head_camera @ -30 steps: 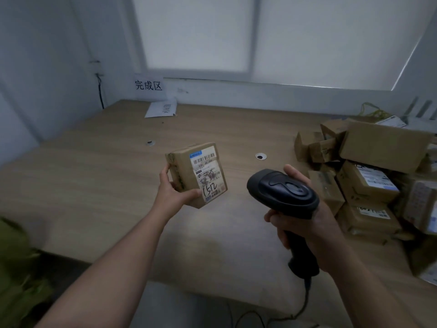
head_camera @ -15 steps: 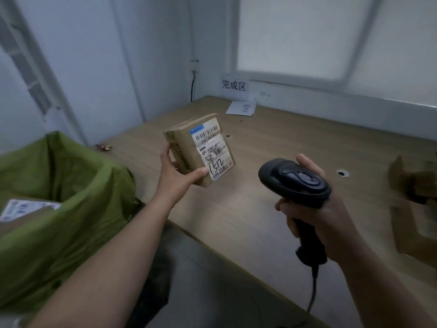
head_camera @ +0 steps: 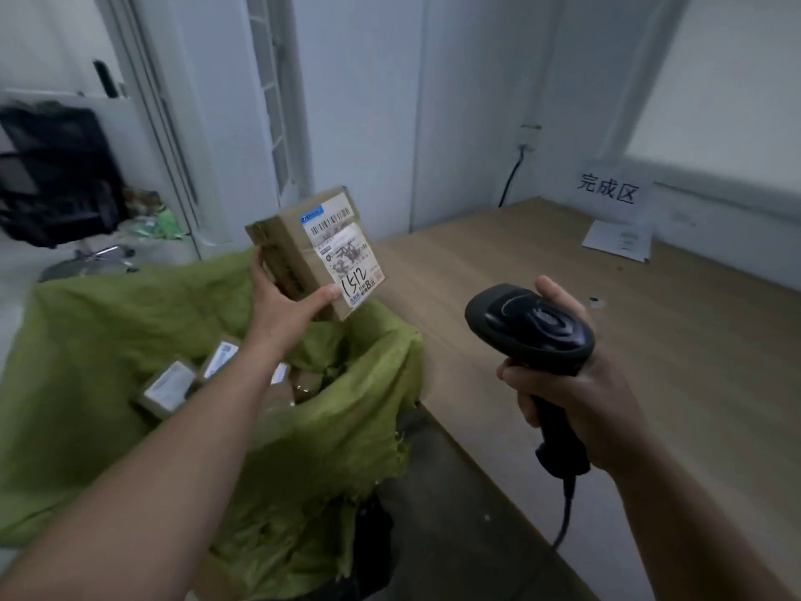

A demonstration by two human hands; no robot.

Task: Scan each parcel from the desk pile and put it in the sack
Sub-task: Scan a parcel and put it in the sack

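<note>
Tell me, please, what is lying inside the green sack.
Inside the green sack lie at least three cardboard parcels with white labels. The left forearm and the sack's own folds cover the rest, so a full count is impossible.

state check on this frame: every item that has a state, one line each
parcel: held in the air at the sack, tilted, label towards the camera, not yet in.
left hand: grips the parcel from below.
scanner: held upright, cord hanging down.
right hand: grips the scanner handle.
sack: open, partly filled.
packed parcels: lying in the sack, labels up.
paper sheet: flat on the desk.
</note>
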